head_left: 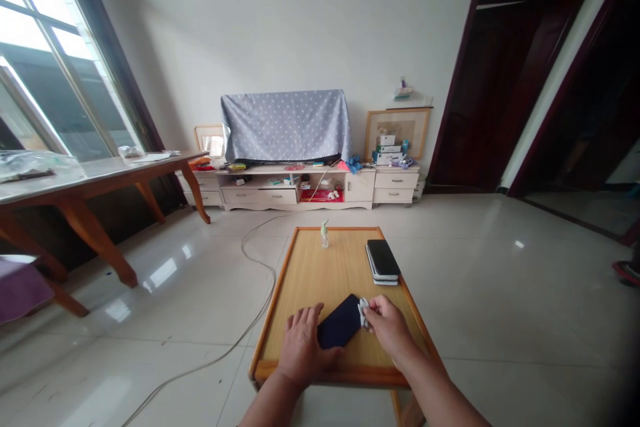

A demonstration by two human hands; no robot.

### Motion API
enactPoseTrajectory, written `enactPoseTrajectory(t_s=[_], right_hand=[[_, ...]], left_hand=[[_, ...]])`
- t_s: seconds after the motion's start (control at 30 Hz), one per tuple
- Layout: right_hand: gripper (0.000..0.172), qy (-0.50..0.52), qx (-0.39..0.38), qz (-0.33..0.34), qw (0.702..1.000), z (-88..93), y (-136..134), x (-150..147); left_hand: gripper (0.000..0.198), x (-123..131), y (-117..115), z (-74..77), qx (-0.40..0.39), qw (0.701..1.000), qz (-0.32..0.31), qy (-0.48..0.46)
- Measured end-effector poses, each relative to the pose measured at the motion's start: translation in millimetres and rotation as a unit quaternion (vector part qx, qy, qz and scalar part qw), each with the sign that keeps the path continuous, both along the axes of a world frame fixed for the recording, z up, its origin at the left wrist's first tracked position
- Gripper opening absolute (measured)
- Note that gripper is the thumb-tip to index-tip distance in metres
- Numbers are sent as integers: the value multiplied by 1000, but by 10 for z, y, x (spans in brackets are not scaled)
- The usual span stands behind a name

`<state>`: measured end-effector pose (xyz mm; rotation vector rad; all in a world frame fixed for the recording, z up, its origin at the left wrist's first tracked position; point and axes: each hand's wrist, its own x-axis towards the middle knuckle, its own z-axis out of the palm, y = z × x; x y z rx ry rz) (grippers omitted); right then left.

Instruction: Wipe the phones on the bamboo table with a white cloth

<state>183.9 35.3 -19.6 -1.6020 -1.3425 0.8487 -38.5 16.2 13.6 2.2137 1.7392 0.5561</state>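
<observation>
A dark phone (340, 323) lies flat on the small wooden table (320, 273) near its front edge. My left hand (301, 343) rests on the table with fingers spread, pressing against the phone's left side. My right hand (385, 325) is closed in a pinch on a small white cloth (363, 311), which touches the phone's upper right corner. A stack of two or three more phones (383, 260), dark one on top, lies at the table's right edge. A small clear spray bottle (325, 235) stands at the far edge.
A long wooden bench-table (95, 180) runs along the window at left. A low cabinet (300, 190) with a cloth-covered screen (285, 123) stands against the far wall. A cable (255, 280) trails across the tiled floor left of the table. Dark doorways open at right.
</observation>
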Motion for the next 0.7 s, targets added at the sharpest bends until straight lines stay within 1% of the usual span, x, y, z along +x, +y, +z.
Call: enactPoseTrajectory(t_s=[0.07,0.13,0.23,0.3,0.37,0.43,0.5,0.6,0.67,0.7], right_hand=[[28,-20,6,-5,1000,-4,16,-45],[23,-61,20,-17,998,-7,36,-62],[16,-138,44,-34,989,13,64,-59],[19,-183,56,-27,981,44,62,-80],[27,-221,64,0,973,82,14,-154],[33,-251,73,37,965,117,-105,-290],[36,-271,82,79,956,143,-290,-466],[46,-307,88,166,933,168,-566,-676],[53,-332,76,212,916,188,-640,-699],[54,-343,64,217,912,201,-631,-672]], left_hand=[[90,-42,-43,-8,2,1000,20,16],[89,-62,-94,-40,8,999,26,20],[73,-52,-163,-65,21,999,29,19],[60,-35,-194,-41,22,999,31,22],[53,-21,-212,4,17,999,29,26],[51,-15,-223,47,13,999,28,29],[47,-19,-230,72,12,999,30,30],[41,-33,-241,75,6,999,30,36],[39,-43,-249,67,-2,999,32,42],[40,-48,-253,63,-5,999,35,41]])
